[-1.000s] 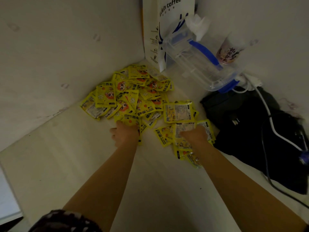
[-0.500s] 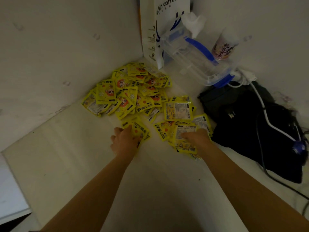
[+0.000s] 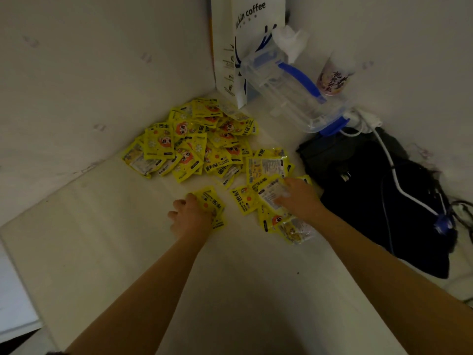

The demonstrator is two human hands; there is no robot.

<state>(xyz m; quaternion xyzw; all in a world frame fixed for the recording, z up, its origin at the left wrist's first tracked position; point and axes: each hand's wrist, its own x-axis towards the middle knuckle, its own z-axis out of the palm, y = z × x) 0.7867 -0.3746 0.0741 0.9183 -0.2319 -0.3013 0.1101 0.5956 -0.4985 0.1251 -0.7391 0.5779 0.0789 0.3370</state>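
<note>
Yellow packets [image 3: 189,149] are heaped in the corner where the two walls meet, on the pale tabletop [image 3: 102,239], and two smaller lots sit nearer the person. Left hand [image 3: 190,217] has its fingers curled over a small stack [image 3: 211,202] just in front of the heap, gripping it by the left edge; the thumb is hidden. Right hand [image 3: 299,198] lies flat with fingers spread, pressing on the right-side cluster [image 3: 266,165], which runs right up to the black bag [image 3: 384,201]. Main risk, as I read it: the packets look slick, so a stack held by one edge can fan out and shed the lower ones when lifted. Second: a flat-hand drag on the right could push packets onto or under the black bag, and in this dim light they would be easy to miss. A few loose ones near the right wrist already hang apart from the cluster. The white cable [image 3: 386,155] crosses the bag close to the right forearm, so a wide sweep could snag it. The clear container [image 3: 289,93] stands tilted against the coffee bag [image 3: 245,47] just behind the heap, beside a cup [image 3: 335,78]; a reach deep into the corner could knock it over onto the packets. The mix of face-up and face-down packets also makes a miscount likely.
</note>
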